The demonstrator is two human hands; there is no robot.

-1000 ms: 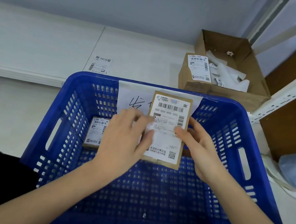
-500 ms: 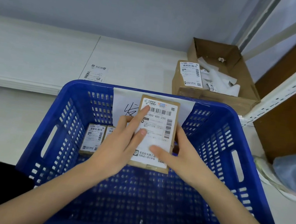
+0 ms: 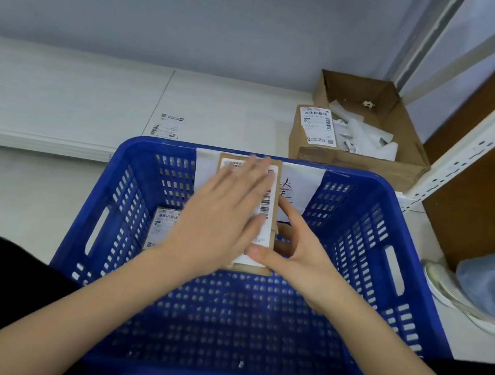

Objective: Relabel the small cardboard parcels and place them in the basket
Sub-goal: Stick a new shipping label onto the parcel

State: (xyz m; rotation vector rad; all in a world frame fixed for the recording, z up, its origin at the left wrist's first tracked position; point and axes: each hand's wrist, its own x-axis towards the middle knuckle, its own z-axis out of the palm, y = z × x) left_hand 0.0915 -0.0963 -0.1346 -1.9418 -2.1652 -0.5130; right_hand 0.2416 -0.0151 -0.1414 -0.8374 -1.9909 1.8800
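Flat across the front of a small cardboard parcel [image 3: 270, 220], the left hand [image 3: 222, 215] lies with its fingers straight and close together, pressing on the white shipping label [image 3: 266, 203] that covers most of the parcel's face. The right hand [image 3: 300, 257] holds the same parcel from the right and near side: its thumb reaches across the lower edge of the label, and the other fingers are curled round the brown cardboard edge. The parcel is a thin rectangle, upright and leaning toward the far wall of the blue plastic basket [image 3: 356, 269], held above the basket's floor.

The basket is a glossy rectangular crate with rows of slotted holes in its walls and floor, and a long handle slot in each side. A white sheet of paper with handwriting [image 3: 298, 189] hangs on the inside of its far wall, behind the parcel. On the basket floor to the left, another labelled parcel [image 3: 162, 225] lies partly hidden by the left wrist.

Beyond the basket, on the pale floor at far right, stands an open corrugated cardboard box [image 3: 357, 159] with a label on its near flap and crumpled white paper strips inside. A loose printed label [image 3: 166, 126] lies flat at far left of it.
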